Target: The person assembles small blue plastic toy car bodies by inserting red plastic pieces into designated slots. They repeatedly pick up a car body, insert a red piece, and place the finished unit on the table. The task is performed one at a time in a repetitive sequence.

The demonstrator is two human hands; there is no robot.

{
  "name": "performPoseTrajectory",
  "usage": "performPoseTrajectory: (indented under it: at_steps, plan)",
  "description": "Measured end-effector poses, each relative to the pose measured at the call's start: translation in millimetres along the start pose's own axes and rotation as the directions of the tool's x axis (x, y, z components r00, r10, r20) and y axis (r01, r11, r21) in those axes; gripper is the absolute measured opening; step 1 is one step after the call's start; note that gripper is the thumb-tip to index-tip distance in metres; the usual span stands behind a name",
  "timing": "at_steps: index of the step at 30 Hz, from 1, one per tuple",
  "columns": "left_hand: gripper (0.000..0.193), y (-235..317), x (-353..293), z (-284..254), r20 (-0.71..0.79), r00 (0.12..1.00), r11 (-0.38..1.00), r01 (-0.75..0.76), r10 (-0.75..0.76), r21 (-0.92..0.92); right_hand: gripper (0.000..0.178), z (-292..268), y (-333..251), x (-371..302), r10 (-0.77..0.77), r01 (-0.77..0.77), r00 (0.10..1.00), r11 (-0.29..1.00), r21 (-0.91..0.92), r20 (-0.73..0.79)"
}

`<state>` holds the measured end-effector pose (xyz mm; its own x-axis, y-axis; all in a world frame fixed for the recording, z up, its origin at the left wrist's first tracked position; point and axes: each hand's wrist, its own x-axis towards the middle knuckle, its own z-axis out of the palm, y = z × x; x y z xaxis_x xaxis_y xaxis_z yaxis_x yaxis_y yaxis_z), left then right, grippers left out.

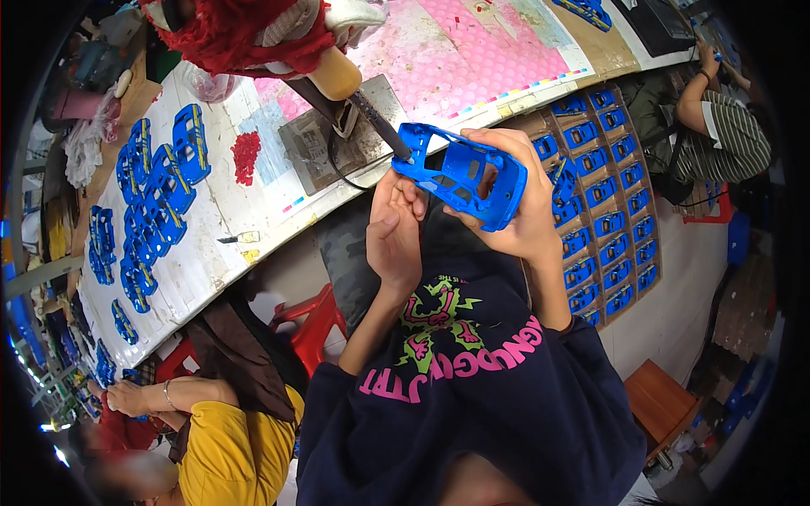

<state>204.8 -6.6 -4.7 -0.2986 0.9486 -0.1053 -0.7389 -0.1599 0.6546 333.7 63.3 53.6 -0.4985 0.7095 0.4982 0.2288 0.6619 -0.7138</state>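
A blue plastic toy car body shell [460, 175], with window openings, is held tilted above the near edge of the table. My right hand [521, 190] grips its right end, thumb below and fingers along the far side. At the left end is my left hand [396, 229], palm up with curled fingers, its fingertips against the shell's corner. A dark metal rod [381, 123] comes down from a mount wrapped in red cloth [245, 38]. Its tip meets the shell's left end just above my left fingers. The exact contact is partly hidden.
Several blue car shells [156, 211] lie piled on the white table [228, 202] at left. Small red pieces [245, 158] lie near a metal plate [342, 139]. Cardboard trays of shells [603, 202] stand at right. Co-workers sit at left in a yellow shirt [228, 455] and at right in stripes [742, 139].
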Motion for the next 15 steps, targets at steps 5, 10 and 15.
performPoseTrajectory:
  at_steps: [5, 10, 15]
  plan:
    - [0.069, -2.4, 0.9, -4.6, 0.039, 0.999, 0.999, -0.017, 0.019, -0.037, 0.058, 3.4, 0.5, -0.3, 0.017, -0.018, 0.998, 1.0, -0.01, -0.052]
    - [0.07, -1.6, 0.6, -3.3, 0.041, 0.999, 0.999, -0.011, 0.012, -0.032, 0.058, 3.6, -0.9, 0.2, 0.032, -0.034, 0.997, 0.999, -0.025, -0.074]
    - [0.072, -1.2, -0.2, -0.7, 0.01, 1.0, 1.0, -0.002, 0.002, -0.008, 0.058, 3.3, -1.1, -0.3, 0.034, -0.036, 0.997, 0.999, -0.029, -0.067]
